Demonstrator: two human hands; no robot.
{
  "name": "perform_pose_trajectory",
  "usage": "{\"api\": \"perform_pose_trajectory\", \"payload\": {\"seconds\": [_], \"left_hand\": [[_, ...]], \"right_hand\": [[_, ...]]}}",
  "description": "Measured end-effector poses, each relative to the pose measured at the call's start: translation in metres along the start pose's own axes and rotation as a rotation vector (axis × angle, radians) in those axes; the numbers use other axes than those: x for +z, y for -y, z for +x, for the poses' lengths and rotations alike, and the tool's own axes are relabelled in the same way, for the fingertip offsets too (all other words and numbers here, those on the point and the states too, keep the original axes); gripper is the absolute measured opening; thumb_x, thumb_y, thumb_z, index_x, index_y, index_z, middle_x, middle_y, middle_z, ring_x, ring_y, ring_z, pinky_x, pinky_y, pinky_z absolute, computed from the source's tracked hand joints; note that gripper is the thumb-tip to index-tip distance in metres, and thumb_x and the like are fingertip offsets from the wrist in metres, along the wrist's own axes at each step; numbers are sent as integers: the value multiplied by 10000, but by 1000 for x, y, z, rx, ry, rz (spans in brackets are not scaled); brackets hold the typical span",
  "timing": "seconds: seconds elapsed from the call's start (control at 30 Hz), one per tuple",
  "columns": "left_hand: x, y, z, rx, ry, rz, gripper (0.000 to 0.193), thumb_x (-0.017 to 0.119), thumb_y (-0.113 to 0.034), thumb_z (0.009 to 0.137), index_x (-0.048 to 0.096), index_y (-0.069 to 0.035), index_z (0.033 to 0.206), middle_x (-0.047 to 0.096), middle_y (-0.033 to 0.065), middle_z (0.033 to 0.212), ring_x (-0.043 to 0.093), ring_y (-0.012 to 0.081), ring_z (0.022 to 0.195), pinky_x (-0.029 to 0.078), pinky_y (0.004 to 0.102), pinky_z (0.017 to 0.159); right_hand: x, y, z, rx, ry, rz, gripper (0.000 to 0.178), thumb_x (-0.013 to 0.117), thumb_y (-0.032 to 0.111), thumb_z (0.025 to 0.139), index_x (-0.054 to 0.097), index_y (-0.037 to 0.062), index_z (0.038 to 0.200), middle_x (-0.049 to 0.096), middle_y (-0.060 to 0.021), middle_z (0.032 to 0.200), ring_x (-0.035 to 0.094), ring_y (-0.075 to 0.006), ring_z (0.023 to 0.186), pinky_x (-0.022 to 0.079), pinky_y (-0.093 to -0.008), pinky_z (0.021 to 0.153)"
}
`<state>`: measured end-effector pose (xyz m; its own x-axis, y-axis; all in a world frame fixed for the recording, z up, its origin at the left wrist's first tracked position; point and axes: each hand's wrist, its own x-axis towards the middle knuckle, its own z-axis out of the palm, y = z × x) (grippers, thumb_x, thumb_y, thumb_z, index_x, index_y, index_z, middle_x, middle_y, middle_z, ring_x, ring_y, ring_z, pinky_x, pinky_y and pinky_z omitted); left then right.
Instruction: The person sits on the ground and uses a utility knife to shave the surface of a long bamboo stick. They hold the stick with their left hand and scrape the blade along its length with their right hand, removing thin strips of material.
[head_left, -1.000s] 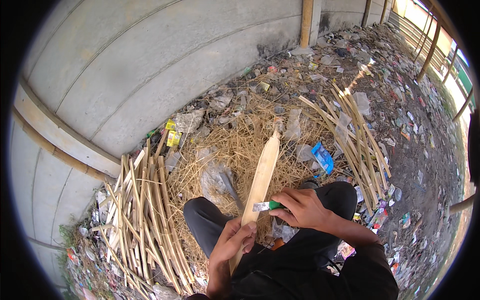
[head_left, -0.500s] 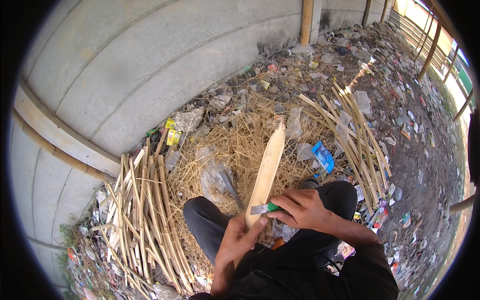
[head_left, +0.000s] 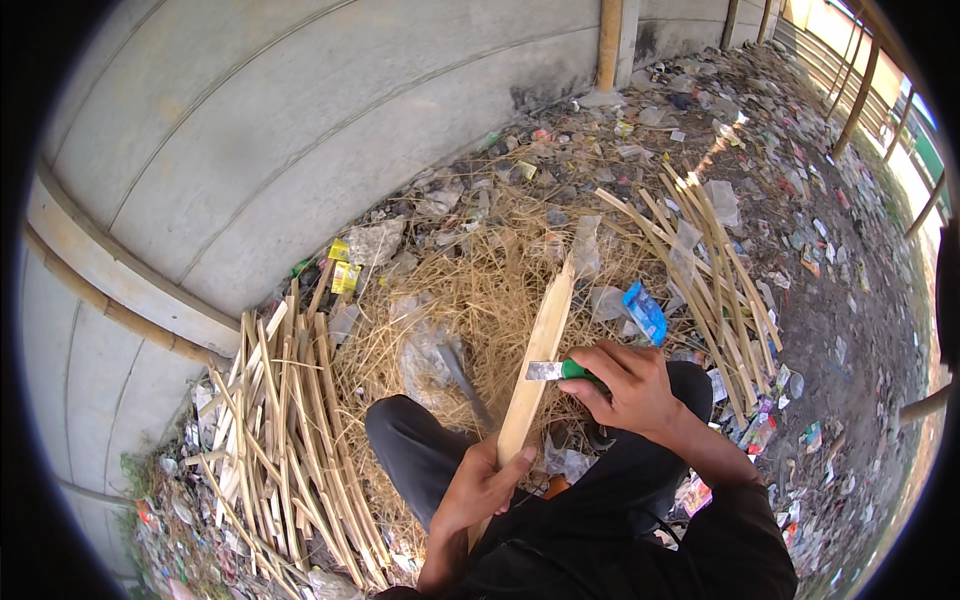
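Observation:
A pale bamboo slat point(head_left: 537, 358) slants up and away from my lap, its far end narrow and splintered. My left hand point(head_left: 482, 487) is wrapped round its lower part, thumb along the near face. In my right hand point(head_left: 628, 385) is a knife point(head_left: 568, 370) with a green handle and a short, broad metal blade. The fingers close round the handle, and the blade lies across the slat about halfway up, touching it or just above it. Between my knees and the straw, a second long grey blade-like tool point(head_left: 463, 385) lies on a clear plastic bag point(head_left: 424, 358).
A pile of split bamboo strips point(head_left: 290, 440) lies on my left, a smaller bundle point(head_left: 715, 285) ahead on the right. Straw-like shavings point(head_left: 470, 270) cover the ground in front. A blue packet point(head_left: 645, 312) and other litter lie around. A concrete wall point(head_left: 300, 130) rises beyond.
My right hand has moved the knife up along the slat, away from my left hand. The slat has turned, showing a narrower face. My left hand still grips it low.

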<state>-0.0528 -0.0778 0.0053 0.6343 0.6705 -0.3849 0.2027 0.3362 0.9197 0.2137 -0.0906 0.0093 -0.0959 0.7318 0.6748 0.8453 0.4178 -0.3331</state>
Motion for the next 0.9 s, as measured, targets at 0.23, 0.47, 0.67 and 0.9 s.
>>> {"api": "perform_pose_trajectory", "payload": {"seconds": [0.23,0.47,0.67,0.9], "left_hand": [[-3,13,-3,-16,31,-4,328,661,-263,1137,647,45,1250,548,-42,593,527,55,452,416,243,431],[-6,21,-27,-58,162,1,253,634,-242,1151,592,-9,1060,534,-40,587,510,50,449,395,237,419],[-24,34,-12,49,72,-1,336,523,-317,1190,542,-40,1002,508,-42,617,474,49,466,387,219,451],[-15,14,1,196,24,100,393,432,-377,1212,533,-56,1010,471,-60,702,423,43,565,350,228,519]], "right_hand": [[-22,-13,18,-12,42,-63,287,839,341,961,742,91,1064,702,-35,820,677,-226,612,505,-353,529],[-49,-72,38,297,-225,-115,274,804,278,1014,756,46,1150,791,-110,970,742,-291,677,564,-364,573],[-25,-24,21,61,24,102,288,804,282,1000,718,44,1139,762,-109,945,739,-294,701,569,-373,610],[16,18,-8,-87,183,161,317,806,389,988,713,123,1131,682,-20,838,692,-207,621,548,-343,532]]}}
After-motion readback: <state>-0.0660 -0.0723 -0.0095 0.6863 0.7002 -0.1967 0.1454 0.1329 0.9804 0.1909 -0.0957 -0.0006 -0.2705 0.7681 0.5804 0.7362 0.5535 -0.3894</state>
